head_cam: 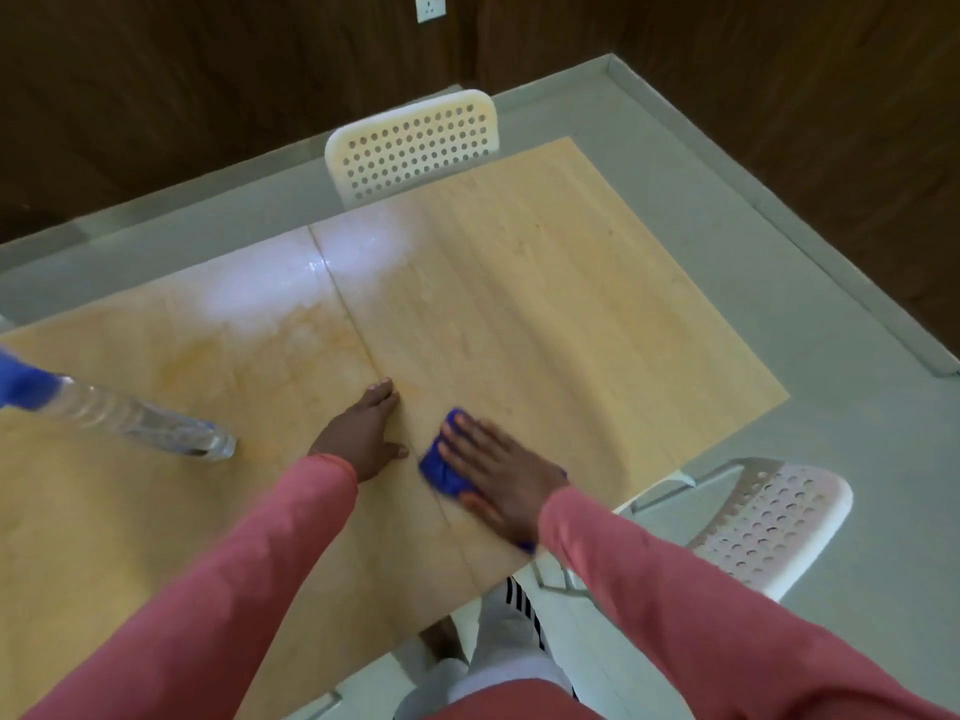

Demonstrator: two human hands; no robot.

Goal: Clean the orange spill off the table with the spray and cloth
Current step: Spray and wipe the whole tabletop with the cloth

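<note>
A light wooden table [545,283] carries faint orange streaks of the spill [218,356] on its left half. My right hand [493,470] presses flat on a blue cloth [441,467] near the table's front edge; the cloth is blurred. My left hand [363,433] rests palm down on the table just left of the cloth, fingers together, holding nothing. A clear spray bottle [140,418] with a blue head stands on the table at the far left, apart from both hands.
A white perforated chair [415,142] stands at the table's far side. Another white chair [769,527] stands to the right of me. A bright glare patch lies on the tabletop near the far edge. Grey floor surrounds the table.
</note>
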